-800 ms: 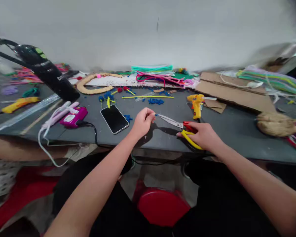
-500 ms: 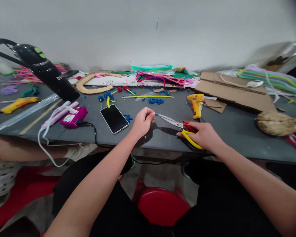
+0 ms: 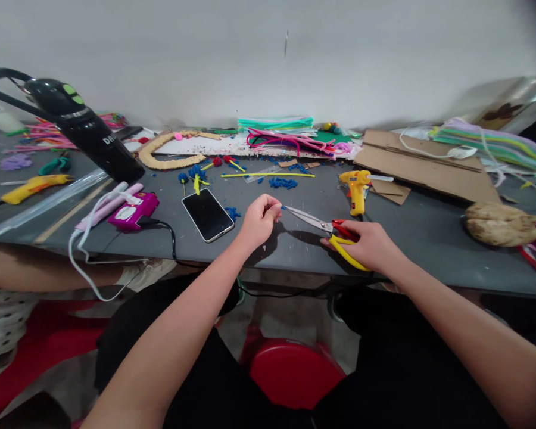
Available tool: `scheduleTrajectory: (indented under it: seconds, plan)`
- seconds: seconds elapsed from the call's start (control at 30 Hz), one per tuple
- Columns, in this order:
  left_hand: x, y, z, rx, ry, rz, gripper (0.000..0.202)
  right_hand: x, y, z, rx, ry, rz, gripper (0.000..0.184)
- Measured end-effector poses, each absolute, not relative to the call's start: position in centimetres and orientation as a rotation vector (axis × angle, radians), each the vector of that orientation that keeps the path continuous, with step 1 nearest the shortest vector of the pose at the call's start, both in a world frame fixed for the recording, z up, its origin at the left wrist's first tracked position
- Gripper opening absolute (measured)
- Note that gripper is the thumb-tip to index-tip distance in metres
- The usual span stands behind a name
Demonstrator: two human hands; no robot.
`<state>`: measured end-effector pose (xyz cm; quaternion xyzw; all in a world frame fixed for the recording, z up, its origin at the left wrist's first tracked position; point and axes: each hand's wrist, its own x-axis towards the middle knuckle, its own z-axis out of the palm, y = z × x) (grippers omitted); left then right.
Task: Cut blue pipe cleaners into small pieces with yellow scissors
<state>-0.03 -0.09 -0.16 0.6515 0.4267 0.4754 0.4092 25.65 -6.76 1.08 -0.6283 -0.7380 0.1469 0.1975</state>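
Note:
My right hand (image 3: 368, 241) grips a pair of scissors (image 3: 310, 220) by its red and yellow handles. The blades point left toward my left hand (image 3: 261, 219), whose thumb and fingers are pinched together. A small blue fuzzy piece (image 3: 283, 208) pokes out of that pinch at the blade tips; most of it is hidden by the fingers. Behind my hands lie blue fuzzy bits (image 3: 283, 183) and a yellow pipe cleaner (image 3: 268, 175). Left of my left hand is a phone (image 3: 208, 215), screen up, with blue and yellow fuzzy flowers (image 3: 197, 176) at its far edge.
A yellow glue gun (image 3: 357, 189) stands beyond my right hand, before sheets of cardboard (image 3: 424, 164). Left are a purple box with a cable (image 3: 134, 211) and a tall black bottle (image 3: 89, 134). Pink pipe cleaners (image 3: 277, 142) lie by the wall. Another person's arm (image 3: 49, 268) shows at left.
Hardly anything differs. Both hands and the scissors hold almost the same place, with the view shifted very slightly.

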Motion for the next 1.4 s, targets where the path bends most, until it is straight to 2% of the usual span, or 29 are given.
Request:
scheduleTrajectory:
  seconds: [0.3,0.9,1.4]
  plan:
    - [0.16,-0.24,0.12,1.614,1.090,1.188,0.011,25.66,-6.59,1.13,-1.777,-2.089,0.421,0.043]
    - [-0.03,-0.27,-0.02,1.654,1.098,1.183,0.010,25.78,-6.43,1.18,-1.765,-2.117,0.350,0.047]
    - [0.04,-0.27,0.07,1.659,1.096,1.197,0.012,25.75,-6.85,1.24,-1.754,-2.087,0.397,0.038]
